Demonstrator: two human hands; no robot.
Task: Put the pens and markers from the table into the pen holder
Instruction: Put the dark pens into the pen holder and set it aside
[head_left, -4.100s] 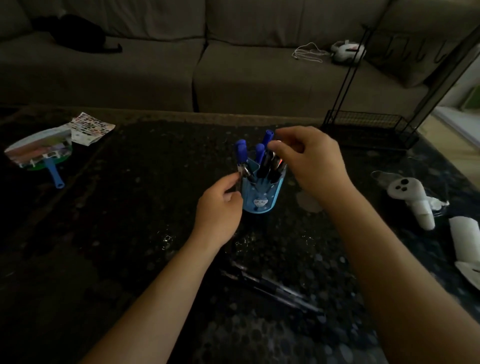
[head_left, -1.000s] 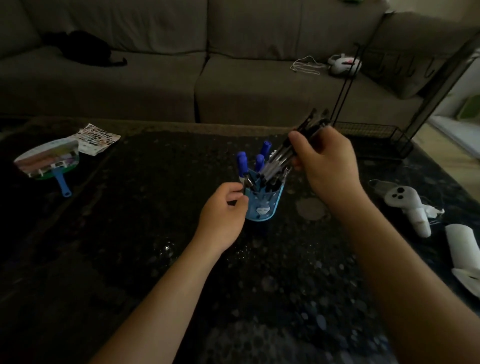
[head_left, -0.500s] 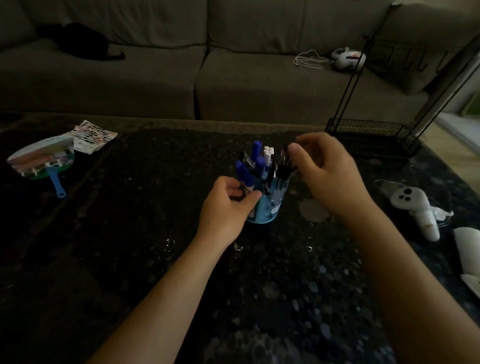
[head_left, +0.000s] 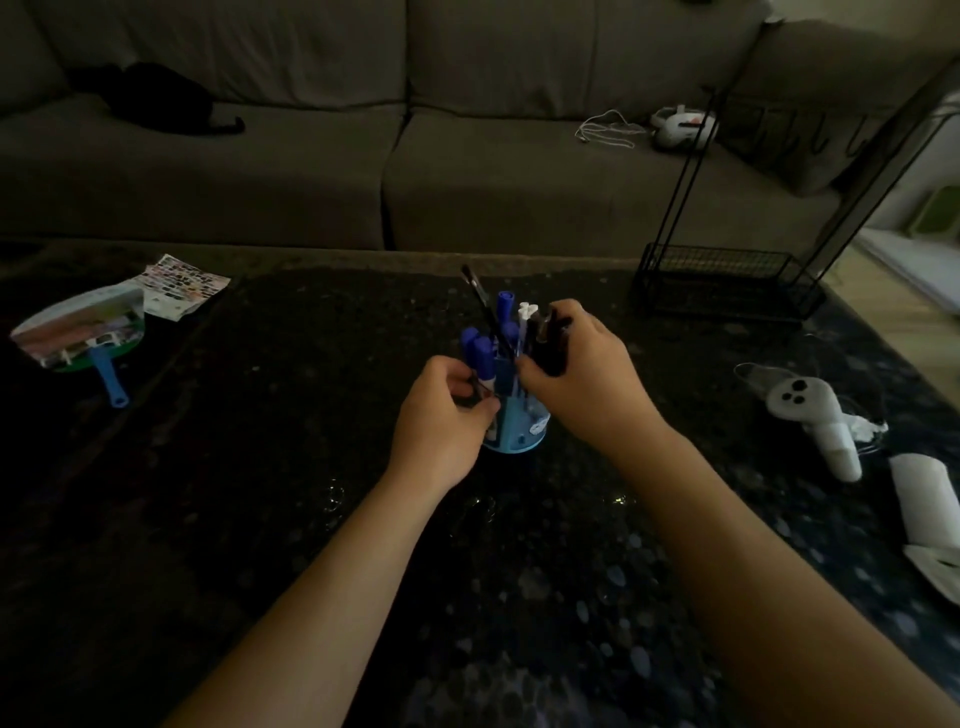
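While the left hand (head_left: 441, 421) gripped the blue pen holder (head_left: 511, 426) at mid-table to steady it, the right hand (head_left: 582, 384) curled around dark pens (head_left: 548, 343), apparently seating them inside.

Pen holder (head_left: 511, 434): light blue, small white motif on front. Markers (head_left: 480, 356): blue caps. Pens (head_left: 545, 348): black; one white-topped (head_left: 525, 312). Counter (head_left: 260, 467): black, speckled with pale grey-blue spots. Sofa (head_left: 291, 166): grey-brown, plain. Hand fan (head_left: 78, 332): multicoloured print, green rim, blue handle. Wire rack (head_left: 727, 280): black. Toy (head_left: 810, 410): white, black dots.
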